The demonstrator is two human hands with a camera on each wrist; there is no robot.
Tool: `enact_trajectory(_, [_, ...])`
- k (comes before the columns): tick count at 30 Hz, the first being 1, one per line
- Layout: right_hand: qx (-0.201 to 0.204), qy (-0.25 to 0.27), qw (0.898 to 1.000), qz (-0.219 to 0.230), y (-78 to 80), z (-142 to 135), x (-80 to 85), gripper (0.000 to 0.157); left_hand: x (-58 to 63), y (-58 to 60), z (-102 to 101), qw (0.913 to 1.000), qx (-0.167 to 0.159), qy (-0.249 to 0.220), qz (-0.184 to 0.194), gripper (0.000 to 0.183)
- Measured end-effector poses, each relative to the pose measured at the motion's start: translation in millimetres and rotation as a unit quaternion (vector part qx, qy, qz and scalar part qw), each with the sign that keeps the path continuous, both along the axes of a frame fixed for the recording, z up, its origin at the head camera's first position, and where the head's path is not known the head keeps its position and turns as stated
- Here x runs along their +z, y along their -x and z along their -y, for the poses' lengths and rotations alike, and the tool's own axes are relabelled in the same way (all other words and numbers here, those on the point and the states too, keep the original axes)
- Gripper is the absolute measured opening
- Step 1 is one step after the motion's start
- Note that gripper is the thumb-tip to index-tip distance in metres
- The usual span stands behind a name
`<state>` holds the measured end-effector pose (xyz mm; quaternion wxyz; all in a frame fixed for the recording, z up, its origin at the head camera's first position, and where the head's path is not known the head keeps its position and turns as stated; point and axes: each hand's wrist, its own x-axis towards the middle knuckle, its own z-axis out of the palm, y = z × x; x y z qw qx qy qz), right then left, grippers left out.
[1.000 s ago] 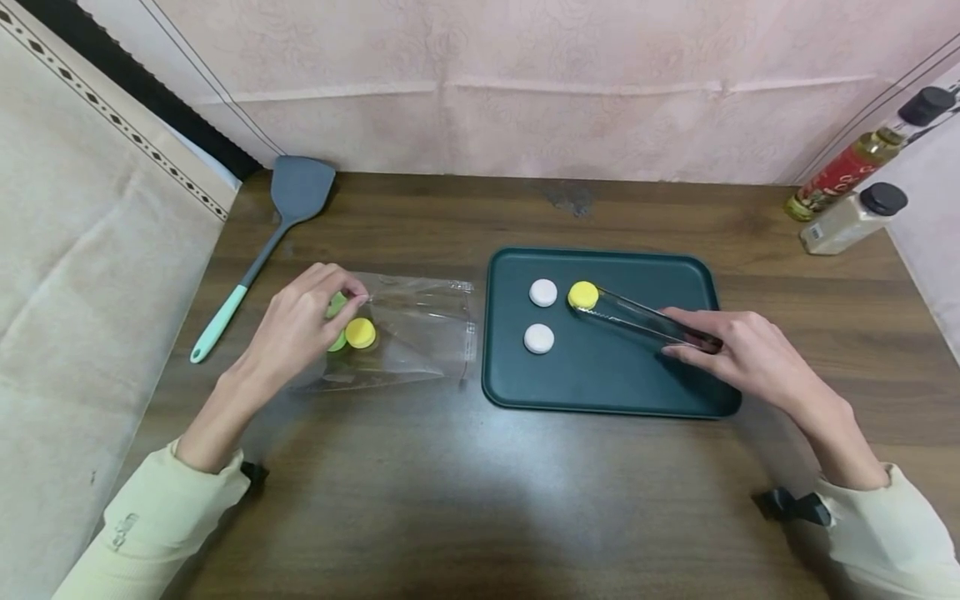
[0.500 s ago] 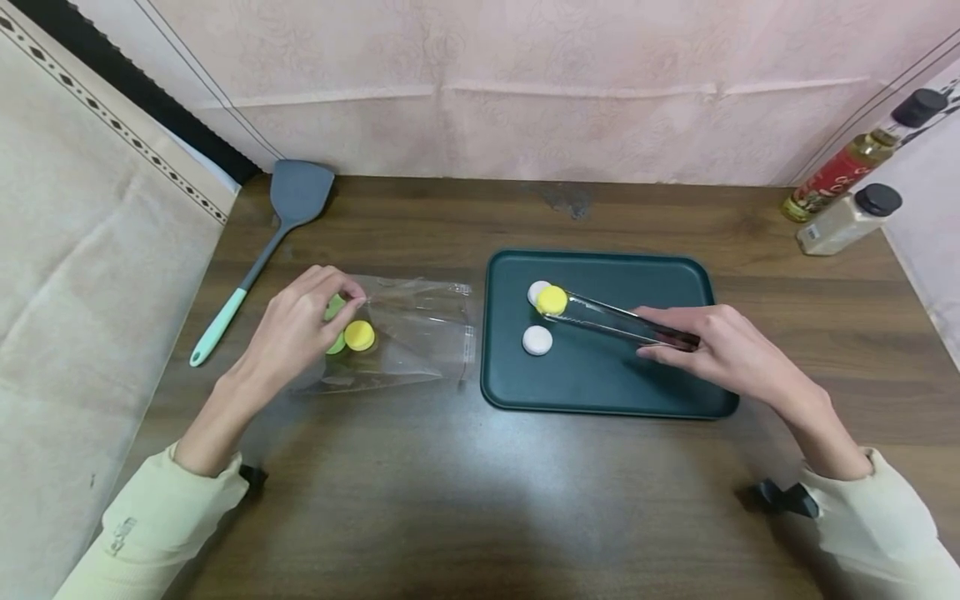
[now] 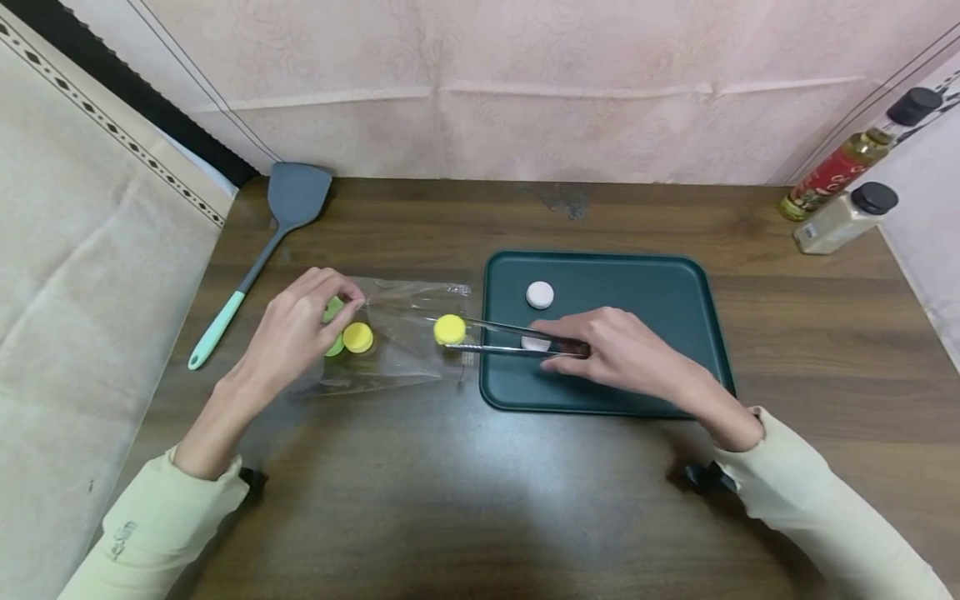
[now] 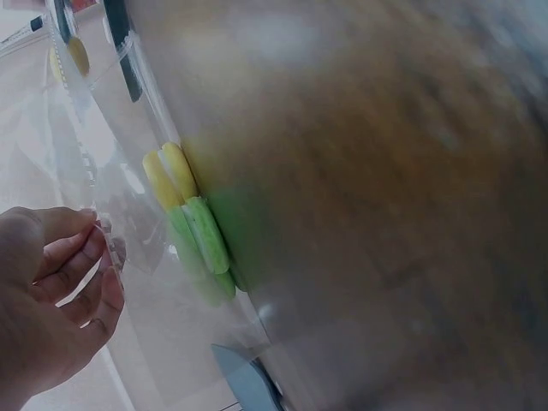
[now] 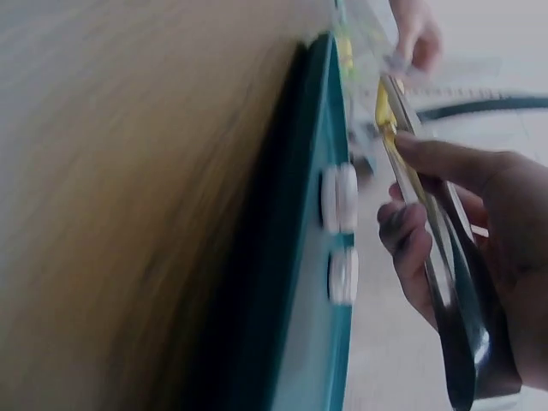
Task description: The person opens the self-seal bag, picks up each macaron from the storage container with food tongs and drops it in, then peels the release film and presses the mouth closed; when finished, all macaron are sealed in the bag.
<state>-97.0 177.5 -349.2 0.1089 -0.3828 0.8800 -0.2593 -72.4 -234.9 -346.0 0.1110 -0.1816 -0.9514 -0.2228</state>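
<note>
My left hand [image 3: 307,312] pinches the edge of a clear plastic bag [image 3: 408,371], lifting its upper film. Inside lie a yellow macaron [image 3: 357,337] and green macarons [image 4: 208,235], partly hidden by that hand in the head view. My right hand [image 3: 618,350] grips metal tongs [image 3: 495,349] with dark handles. Between the tong tips is another yellow macaron [image 3: 449,329], overlapping the bag's right end in the head view. Two white macarons rest on the dark green tray [image 3: 637,283]: one in plain sight [image 3: 540,294], the other [image 3: 534,342] partly covered by the tongs and right hand.
A spatula [image 3: 296,196] with a mint handle lies on the wooden table [image 3: 420,500] at the left. At the back right stand an oil bottle [image 3: 832,171] and a black-capped seasoning jar [image 3: 832,225]. Pale cloth [image 3: 525,100] hangs behind the table.
My right hand has moved left across the tray, carrying the yellow macaron in the tongs from over the tray to the bag's right end. My left hand keeps its place at the bag.
</note>
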Motion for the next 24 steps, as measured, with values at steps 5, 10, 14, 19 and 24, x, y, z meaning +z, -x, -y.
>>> enact_trajectory(5, [0.01,-0.009,0.999,-0.029,7.6,32,2.4,0.046,0.8,0.1,0,1.0,0.001,-0.001,0.002,0.004])
enact_trajectory(10, [0.022,-0.023,0.997,-0.067,14.7,59,4.4,0.045,0.3,-0.1,-1,1.0,-0.001,-0.002,0.006,0.004])
enact_trajectory(14, [0.026,-0.035,0.994,-0.095,18.8,79,0.5,0.043,-0.1,-0.2,-1,1.0,-0.004,0.0,0.007,0.003])
enact_trajectory(19, [0.033,-0.041,0.993,-0.109,22.3,97,-3.7,0.044,-0.4,0.5,-2,1.0,-0.007,0.0,0.004,0.004])
enact_trajectory(24, [0.032,-0.049,0.993,-0.103,23.7,108,-3.2,0.048,-0.2,1.6,-3,0.9999,-0.014,0.001,0.002,0.004])
